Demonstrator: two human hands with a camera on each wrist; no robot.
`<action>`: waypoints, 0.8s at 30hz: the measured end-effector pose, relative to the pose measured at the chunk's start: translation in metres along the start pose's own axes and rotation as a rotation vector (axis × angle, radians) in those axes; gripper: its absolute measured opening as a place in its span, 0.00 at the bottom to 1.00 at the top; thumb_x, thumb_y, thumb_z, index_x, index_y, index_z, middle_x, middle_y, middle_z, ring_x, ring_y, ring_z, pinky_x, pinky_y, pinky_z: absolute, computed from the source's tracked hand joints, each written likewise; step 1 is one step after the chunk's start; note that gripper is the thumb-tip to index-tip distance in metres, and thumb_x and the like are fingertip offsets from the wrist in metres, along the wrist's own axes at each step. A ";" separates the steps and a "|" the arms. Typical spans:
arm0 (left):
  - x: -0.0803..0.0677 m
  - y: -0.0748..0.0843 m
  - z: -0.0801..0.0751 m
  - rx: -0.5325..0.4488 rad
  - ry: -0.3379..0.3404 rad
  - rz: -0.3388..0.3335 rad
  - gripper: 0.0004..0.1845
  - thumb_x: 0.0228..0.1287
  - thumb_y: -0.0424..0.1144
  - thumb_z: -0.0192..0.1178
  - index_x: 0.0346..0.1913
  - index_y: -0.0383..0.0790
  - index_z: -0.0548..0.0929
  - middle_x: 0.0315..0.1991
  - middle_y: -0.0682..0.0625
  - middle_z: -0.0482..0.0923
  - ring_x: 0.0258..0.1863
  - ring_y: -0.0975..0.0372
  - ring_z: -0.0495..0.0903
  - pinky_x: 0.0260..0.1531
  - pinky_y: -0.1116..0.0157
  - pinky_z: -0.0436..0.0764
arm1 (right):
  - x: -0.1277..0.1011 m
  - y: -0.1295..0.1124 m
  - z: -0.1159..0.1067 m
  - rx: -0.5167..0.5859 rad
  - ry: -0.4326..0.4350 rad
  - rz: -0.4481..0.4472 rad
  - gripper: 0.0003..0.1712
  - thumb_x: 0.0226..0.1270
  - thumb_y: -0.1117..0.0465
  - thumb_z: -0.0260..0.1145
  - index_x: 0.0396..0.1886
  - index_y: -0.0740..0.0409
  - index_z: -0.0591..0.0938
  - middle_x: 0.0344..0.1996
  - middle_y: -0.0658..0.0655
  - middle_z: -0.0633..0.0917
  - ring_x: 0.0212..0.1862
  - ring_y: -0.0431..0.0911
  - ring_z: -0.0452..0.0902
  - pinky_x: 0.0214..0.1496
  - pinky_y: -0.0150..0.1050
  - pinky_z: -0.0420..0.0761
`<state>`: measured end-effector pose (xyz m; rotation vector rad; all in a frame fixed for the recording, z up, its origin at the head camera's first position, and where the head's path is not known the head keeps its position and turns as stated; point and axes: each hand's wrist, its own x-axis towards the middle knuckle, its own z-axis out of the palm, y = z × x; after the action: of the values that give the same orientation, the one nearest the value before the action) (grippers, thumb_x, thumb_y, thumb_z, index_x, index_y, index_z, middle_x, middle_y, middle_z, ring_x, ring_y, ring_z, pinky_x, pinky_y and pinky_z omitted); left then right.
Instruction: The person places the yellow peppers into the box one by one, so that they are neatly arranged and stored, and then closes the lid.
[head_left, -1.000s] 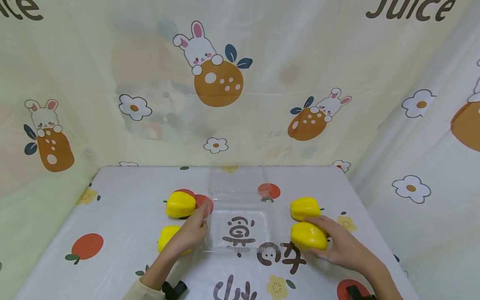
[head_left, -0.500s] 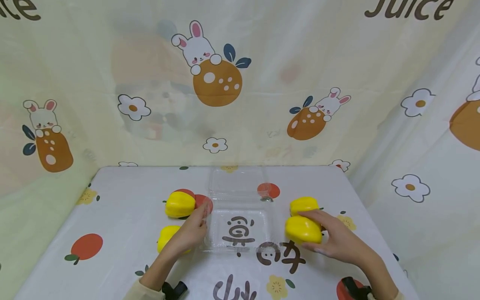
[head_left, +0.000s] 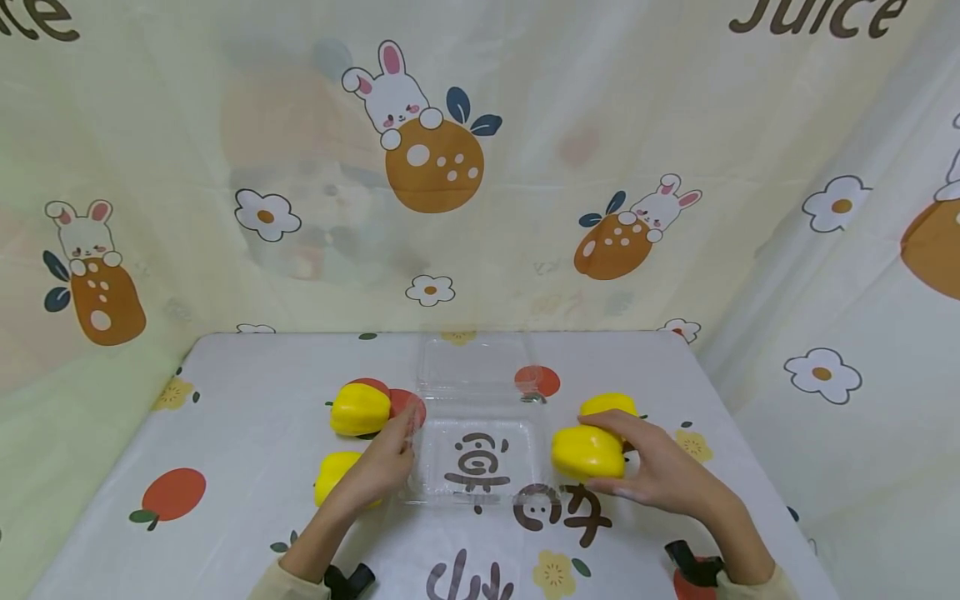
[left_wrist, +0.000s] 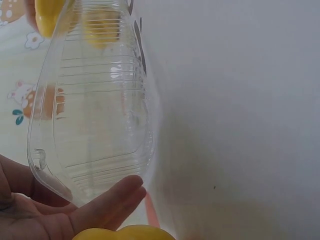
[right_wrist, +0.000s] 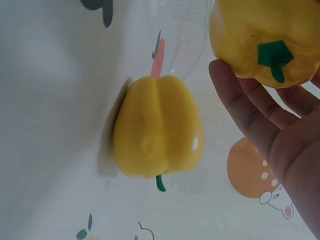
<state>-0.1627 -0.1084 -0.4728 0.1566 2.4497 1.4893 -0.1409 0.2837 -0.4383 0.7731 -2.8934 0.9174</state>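
Observation:
A clear plastic container lies open at the table's middle, its lid folded back. My left hand rests against its left edge with fingers straight; the left wrist view shows the fingers beside the container's corner. My right hand grips a yellow pepper just above the table at the container's right edge. In the right wrist view, that held pepper shows its green stem above my fingers.
A second yellow pepper lies on the table behind my right hand. Two more yellow peppers lie left of the container, the nearer one partly under my left hand. Printed cloth walls surround the table.
My right hand has lifted the yellow pepper and carried it left, up to the container's right edge. The left hand and the container have stayed put.

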 end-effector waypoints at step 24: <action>-0.006 0.002 0.003 -0.027 0.002 0.002 0.39 0.77 0.25 0.50 0.86 0.37 0.49 0.87 0.43 0.52 0.86 0.44 0.53 0.78 0.41 0.62 | 0.025 -0.010 0.019 0.122 -0.034 -0.047 0.43 0.55 0.46 0.85 0.70 0.42 0.77 0.62 0.45 0.84 0.53 0.38 0.80 0.55 0.35 0.88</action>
<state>-0.1566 -0.1066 -0.4715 0.1530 2.4306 1.5233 -0.1559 0.2548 -0.4448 0.8691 -2.8557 1.0952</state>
